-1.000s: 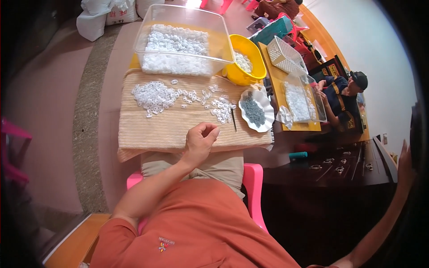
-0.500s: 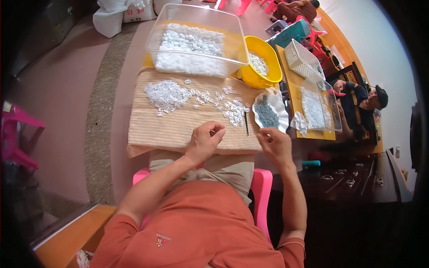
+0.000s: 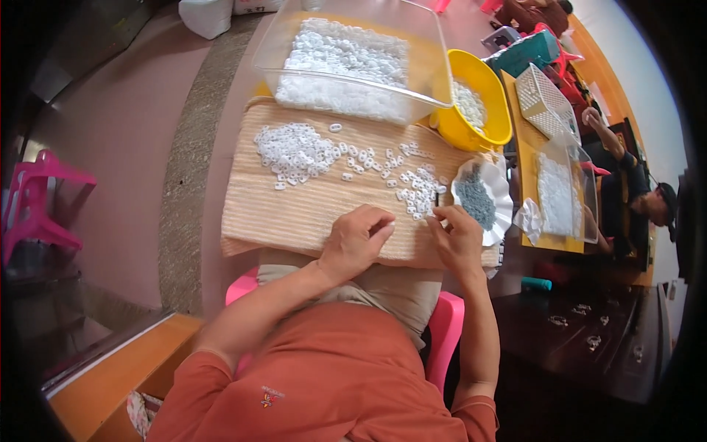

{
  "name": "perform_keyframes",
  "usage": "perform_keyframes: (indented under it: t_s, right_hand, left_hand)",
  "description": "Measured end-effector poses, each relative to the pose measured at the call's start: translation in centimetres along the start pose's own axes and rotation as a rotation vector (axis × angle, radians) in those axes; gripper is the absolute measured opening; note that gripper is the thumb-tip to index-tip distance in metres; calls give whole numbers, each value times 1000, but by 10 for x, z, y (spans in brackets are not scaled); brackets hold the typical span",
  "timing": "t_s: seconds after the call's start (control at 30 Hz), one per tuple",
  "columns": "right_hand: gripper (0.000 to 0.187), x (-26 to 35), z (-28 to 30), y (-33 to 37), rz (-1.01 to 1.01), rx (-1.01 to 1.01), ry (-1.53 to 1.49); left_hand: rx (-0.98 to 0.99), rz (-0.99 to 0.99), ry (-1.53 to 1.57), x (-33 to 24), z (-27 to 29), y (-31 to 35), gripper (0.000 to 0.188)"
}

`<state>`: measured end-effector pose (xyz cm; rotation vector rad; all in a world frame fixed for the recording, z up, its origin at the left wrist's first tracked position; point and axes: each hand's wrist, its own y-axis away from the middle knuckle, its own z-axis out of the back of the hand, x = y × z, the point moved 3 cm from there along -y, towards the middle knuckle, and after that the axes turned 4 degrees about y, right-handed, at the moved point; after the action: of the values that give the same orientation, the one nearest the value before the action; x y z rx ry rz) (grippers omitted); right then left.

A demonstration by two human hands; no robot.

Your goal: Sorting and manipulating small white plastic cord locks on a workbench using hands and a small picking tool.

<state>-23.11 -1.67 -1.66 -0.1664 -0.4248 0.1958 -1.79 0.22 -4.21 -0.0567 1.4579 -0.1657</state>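
- The bare left hand (image 3: 357, 239) comes in from the lower left, fingers curled inward, thumb and index tips close together above the front of a beige, ribbed cloth (image 3: 294, 214); whether anything is pinched there, I cannot tell.
- The bare right hand (image 3: 460, 239) points up and away from the body, its fingers bent toward the thumb, just beside a slim black rod (image 3: 437, 199) whose lower part is hidden; whether it grips the rod cannot be told.
- The two hands are apart, facing each other.
- Small white oval pieces with dark holes (image 3: 293, 155) form a heap on the cloth's left; more are scattered rightward to a looser cluster near the right fingertips.
- Beyond the cloth, a clear rectangular plastic tub (image 3: 431, 88) holds a thick layer of white pieces.
- To the tub's right, a round yellow plastic bucket (image 3: 497, 92) contains whitish pieces.
- A white dish with a fluted rim (image 3: 503, 199), right of the cluster, holds fine grey-blue bits (image 3: 475, 200).
- Further right stands a white perforated basket (image 3: 549, 107).
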Motion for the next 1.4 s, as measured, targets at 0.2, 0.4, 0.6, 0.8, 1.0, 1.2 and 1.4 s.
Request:
perform_keyframes:
  t_s: [0.2, 0.4, 0.6, 0.8, 1.0, 1.2, 1.4]
  right_hand:
    - [12, 17, 5, -4, 9, 37, -124]
    - [11, 28, 1, -25, 205, -28, -159]
    - [10, 49, -8, -50, 206, 40, -73]
    - [14, 46, -25, -61, 145, 112, -114]
    - [13, 46, -39, -76, 147, 180, 17]
    - [17, 54, -38, -83, 79, 254, 21]
    - [17, 56, -37, -86, 151, 313, 40]
  left_hand:
    - [59, -148, -153, -4, -2, -5, 15]
    - [68, -257, -261, -1, -6, -16, 12]
    - [105, -296, -434, 6, -3, -31, 10]
    - [-20, -334, -555, 7, 25, -36, 14]
    - [-64, -301, -627, 5, 37, -40, 12]
    - [-38, -291, -615, 9, 36, -38, 13]
    - [-16, -277, -575, 9, 31, -37, 13]
